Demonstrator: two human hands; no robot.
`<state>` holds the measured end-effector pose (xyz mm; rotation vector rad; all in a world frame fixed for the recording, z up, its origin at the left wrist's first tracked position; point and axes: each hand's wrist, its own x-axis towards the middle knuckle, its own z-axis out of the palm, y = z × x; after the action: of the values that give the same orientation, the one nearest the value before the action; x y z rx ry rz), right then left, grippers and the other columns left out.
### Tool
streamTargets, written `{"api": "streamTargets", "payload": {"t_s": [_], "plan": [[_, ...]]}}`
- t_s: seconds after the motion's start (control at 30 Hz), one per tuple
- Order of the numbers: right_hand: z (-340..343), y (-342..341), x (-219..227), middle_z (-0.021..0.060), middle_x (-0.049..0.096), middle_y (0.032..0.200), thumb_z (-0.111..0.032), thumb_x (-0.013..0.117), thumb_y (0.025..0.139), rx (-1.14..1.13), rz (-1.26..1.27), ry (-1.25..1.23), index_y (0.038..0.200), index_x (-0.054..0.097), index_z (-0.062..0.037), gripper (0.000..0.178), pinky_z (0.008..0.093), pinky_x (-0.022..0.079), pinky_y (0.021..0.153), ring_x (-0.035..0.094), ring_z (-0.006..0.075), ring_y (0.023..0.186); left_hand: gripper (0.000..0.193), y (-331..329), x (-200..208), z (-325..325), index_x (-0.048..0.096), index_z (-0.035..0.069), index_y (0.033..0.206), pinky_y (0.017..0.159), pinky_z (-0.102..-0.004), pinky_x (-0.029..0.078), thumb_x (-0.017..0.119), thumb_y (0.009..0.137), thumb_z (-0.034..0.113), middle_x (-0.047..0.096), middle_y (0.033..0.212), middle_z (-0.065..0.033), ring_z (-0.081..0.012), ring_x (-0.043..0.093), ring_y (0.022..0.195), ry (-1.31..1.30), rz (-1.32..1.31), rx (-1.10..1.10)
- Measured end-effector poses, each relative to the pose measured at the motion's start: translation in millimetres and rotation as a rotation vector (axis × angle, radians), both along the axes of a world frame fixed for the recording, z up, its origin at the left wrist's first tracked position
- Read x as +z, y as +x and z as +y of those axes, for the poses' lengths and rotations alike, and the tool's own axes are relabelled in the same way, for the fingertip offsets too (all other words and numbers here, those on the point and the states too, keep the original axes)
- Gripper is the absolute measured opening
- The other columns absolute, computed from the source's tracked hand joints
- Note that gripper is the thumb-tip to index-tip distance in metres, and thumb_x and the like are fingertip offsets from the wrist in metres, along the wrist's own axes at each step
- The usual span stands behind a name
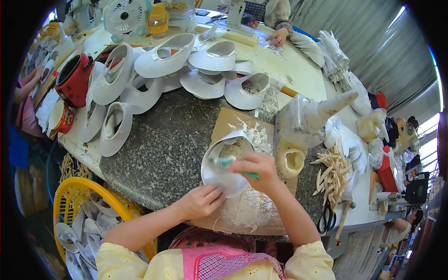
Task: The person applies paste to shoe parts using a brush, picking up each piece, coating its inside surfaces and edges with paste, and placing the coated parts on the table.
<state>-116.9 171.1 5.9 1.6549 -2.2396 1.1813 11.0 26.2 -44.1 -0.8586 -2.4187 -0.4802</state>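
Note:
A white, curved shoe upper (pixel 235 185) lies on a worn piece of cardboard (pixel 219 128), its hollow inside facing up. My left hand (pixel 201 201) grips its near-left rim between thumb and fingers. In my right hand (pixel 256 169) is a small green-handled brush (pixel 226 161), closed in the fingers; its head is over the inside of the upper and slightly blurred. Whether the bristles touch the surface I cannot tell. Dried whitish residue covers the cardboard around the piece. Right of it stands a glue-crusted container (pixel 290 161) with a round opening.
Several finished-looking white uppers (pixel 165 58) stand along the far side of the speckled stone slab (pixel 154 140). A yellow basket (pixel 70 186) of white pieces is at lower left. Pale strips (pixel 332 175), black scissors (pixel 326 218) and a hammer (pixel 344 217) lie right. A co-worker's hand (pixel 278 37) works across the table.

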Motion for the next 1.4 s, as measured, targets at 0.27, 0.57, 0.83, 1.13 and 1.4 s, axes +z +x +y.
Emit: {"api": "streamTargets", "payload": {"t_s": [0.27, 0.57, 0.83, 1.13, 1.4], "plan": [[22, -9, 18, 0.0010, 0.050, 0.062, -0.004, 0.060, 0.055, 0.299, -0.217, 0.210, 0.077, 0.060, -0.0168, 0.026, 0.0286, 0.040, 0.047, 0.051, 0.0193, 0.056, 0.025, 0, 0, -3, 0.055, -0.004, 0.076, 0.062, -0.0244, 0.046, 0.052, 0.053, 0.007, 0.052, 0.077, -0.0087, -0.0185, 0.052, 0.075, -0.061, 0.091, -0.019], [57, -6, 31, 0.0015, 0.052, 0.061, -0.006, 0.061, 0.061, 0.221, -0.161, 0.247, 0.075, 0.061, -0.0140, 0.015, 0.0265, 0.038, 0.044, 0.052, 0.0186, 0.054, 0.023, -4, 3, -4, 0.056, 0.000, 0.076, 0.060, -0.0260, 0.046, 0.055, 0.055, 0.008, 0.053, 0.077, -0.0064, -0.0179, 0.052, 0.070, -0.061, 0.096, 0.010], [117, 57, -58, 0.0122, 0.054, 0.059, -0.008, 0.062, 0.066, -0.086, -1.271, -0.730, 0.074, 0.055, 0.0073, 0.018, 0.0206, 0.037, 0.034, 0.050, 0.0140, 0.040, 0.015, -52, 51, -20, 0.057, 0.005, 0.065, 0.054, -0.0307, 0.042, 0.049, 0.059, -0.006, 0.053, 0.062, -0.0073, -0.0227, 0.051, 0.061, 0.541, -0.148, 0.344], [114, 60, -64, 0.0114, 0.053, 0.056, -0.009, 0.059, 0.064, -0.180, -1.232, -0.746, 0.074, 0.054, 0.0065, 0.019, 0.0209, 0.037, 0.033, 0.049, 0.0147, 0.039, 0.019, -113, 217, -119, 0.055, -0.002, 0.087, 0.066, -0.0226, 0.042, 0.050, 0.068, -0.003, 0.057, 0.080, -0.0063, -0.0129, 0.054, 0.070, 1.439, -0.049, 0.286], [108, 56, -59, 0.0084, 0.050, 0.053, -0.013, 0.059, 0.067, -0.233, -1.215, -0.744, 0.075, 0.049, 0.0041, 0.021, 0.0222, 0.035, 0.030, 0.047, 0.0139, 0.037, 0.023, -91, 224, -237, 0.051, 0.001, 0.094, 0.074, -0.0291, 0.040, 0.049, 0.072, -0.004, 0.053, 0.084, -0.0058, -0.0154, 0.050, 0.081, 1.623, 0.201, 0.199]]}}
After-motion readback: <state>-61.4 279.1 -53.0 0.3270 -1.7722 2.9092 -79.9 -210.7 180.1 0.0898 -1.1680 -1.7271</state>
